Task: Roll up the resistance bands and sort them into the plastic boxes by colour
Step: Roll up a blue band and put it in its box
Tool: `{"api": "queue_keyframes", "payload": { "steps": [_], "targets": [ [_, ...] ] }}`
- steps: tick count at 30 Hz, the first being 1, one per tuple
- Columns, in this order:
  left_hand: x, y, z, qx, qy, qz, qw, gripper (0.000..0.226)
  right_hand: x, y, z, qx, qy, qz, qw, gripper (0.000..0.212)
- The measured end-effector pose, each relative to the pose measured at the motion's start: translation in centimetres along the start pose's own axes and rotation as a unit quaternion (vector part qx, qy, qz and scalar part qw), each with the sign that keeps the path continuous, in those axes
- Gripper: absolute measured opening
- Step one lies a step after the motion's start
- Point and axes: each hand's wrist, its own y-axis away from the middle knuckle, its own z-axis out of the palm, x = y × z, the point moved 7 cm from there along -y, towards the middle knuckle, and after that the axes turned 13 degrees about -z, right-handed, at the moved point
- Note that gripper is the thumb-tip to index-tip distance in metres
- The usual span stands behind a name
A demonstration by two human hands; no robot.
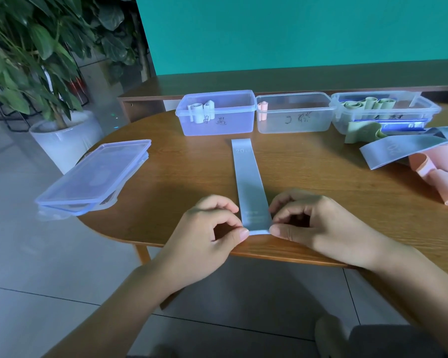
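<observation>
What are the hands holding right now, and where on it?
Both the left hand and right hand pinch the near end of the flat blue-grey band, one at each corner, thumb and fingertips; the rest lies flat on the table.

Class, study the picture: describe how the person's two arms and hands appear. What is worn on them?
Both the left hand and the right hand are bare: no gloves, rings, watch or wristbands show. Both forearms are uncovered as far as the frame edge; no sleeves appear. Fingernails look short and unpainted.

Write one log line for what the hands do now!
step: start roll | left hand + right hand: pinch near end of blue band | band: flat on table
</observation>
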Motion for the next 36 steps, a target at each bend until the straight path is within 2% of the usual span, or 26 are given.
{"api": "queue_keyframes", "payload": {
  "steps": [9,18,22,24,26,28,32,36],
  "targets": [
    [-0.3,-1.2,0.5,-0.066,-0.011,-0.084,0.994,0.016,1.0,-1.4,0.2,-0.026,-0.003,0.142,0.990,0.017],
    [-0.4,-1.8,0.6,-0.079,-0.029,-0.123,0.989,0.020,0.7,-1.7,0.5,-0.033,0.022,0.174,0.984,0.017],
    [-0.6,-2.0,0.4,-0.069,-0.024,-0.135,0.988,0.022,0.6,-1.5,0.5,-0.021,0.035,0.166,0.985,0.016],
    [-0.6,-1.9,0.4,-0.065,-0.013,-0.127,0.990,0.018,0.8,-1.3,0.2,-0.009,0.041,0.163,0.986,0.022],
    [-0.1,-1.7,0.3,-0.056,0.017,-0.093,0.994,0.011,0.9,-1.1,-0.1,0.006,0.019,0.142,0.990,0.025],
    [0.5,-1.4,0.3,-0.049,0.035,-0.040,0.997,0.006,0.6,-1.1,0.1,-0.003,-0.003,0.095,0.995,0.020],
    [1.1,-1.0,0.7,-0.040,-0.008,0.029,0.999,0.012,-0.4,-0.7,0.5,-0.038,0.011,0.010,0.999,0.016],
    [1.3,-0.7,0.7,-0.017,-0.036,0.068,0.997,0.012,-0.8,-0.3,0.5,-0.046,0.044,-0.030,0.998,0.013]
  ]
}}
